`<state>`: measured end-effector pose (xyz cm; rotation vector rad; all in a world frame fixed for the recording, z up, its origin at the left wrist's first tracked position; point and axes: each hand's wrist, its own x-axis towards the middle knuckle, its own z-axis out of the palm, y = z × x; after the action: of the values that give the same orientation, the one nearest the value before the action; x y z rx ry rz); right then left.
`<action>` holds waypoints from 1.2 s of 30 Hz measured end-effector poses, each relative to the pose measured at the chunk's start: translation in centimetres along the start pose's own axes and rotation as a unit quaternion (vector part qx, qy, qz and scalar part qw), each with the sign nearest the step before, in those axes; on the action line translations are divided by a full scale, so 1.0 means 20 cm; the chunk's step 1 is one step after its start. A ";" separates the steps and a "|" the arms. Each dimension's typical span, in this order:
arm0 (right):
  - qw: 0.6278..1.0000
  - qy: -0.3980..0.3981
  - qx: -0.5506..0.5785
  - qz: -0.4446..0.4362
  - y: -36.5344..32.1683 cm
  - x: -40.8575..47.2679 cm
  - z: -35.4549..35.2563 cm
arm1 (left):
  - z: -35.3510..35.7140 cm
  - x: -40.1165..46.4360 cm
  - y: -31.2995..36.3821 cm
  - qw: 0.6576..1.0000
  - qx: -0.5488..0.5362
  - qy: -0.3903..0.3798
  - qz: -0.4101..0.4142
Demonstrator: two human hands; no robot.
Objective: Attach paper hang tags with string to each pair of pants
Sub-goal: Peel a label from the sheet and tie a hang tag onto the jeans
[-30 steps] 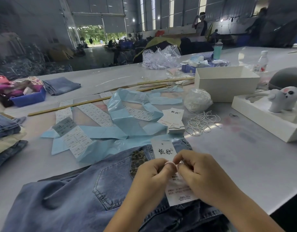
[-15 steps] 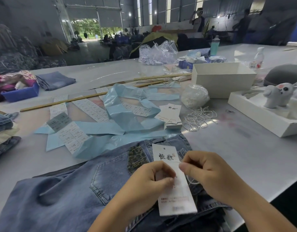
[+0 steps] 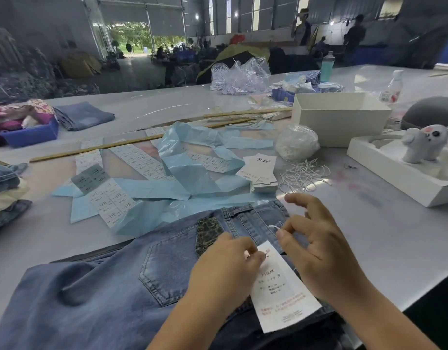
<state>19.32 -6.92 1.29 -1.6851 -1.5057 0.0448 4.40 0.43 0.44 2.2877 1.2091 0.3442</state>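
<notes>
Indoors, cluttered grey table (image 3: 369, 238), jeans (image 3: 104, 286), dim warehouse hall behind.

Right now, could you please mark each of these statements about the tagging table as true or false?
1. The left hand pinches the top of the hang tag. True.
2. The hang tag lies with its printed side down. False: printed text, including a size M, faces up.
3. The right hand holds a white string between thumb and forefinger. True.
4. The jeans under the hands are black. False: they are blue denim.
5. The stack of spare tags sits inside the white box. False: it lies on the table, beside the loose strings.
</notes>
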 end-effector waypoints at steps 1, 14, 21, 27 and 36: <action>1.000 0.002 0.008 -0.005 -0.01 0.00 0.00 | 0.00 0.02 0.00 1.000 -0.004 0.008 -0.011; 0.985 -0.016 0.151 0.079 -0.02 0.01 0.03 | -0.10 0.01 0.04 0.885 -0.457 -0.096 0.002; 0.995 0.084 0.046 -0.018 -0.07 0.00 -0.01 | -0.10 -0.02 0.07 0.855 -0.514 -0.070 0.007; 0.999 0.024 0.035 -0.027 -0.09 -0.03 -0.03 | -0.10 -0.03 0.09 0.845 -0.532 -0.045 0.010; 1.000 0.011 0.022 0.004 -0.09 -0.03 0.00 | -0.10 -0.05 0.13 0.843 -0.535 -0.054 0.026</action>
<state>17.82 -7.69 2.03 -1.6514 -1.4722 0.0621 4.73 -0.94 3.51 1.3182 0.6080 0.6871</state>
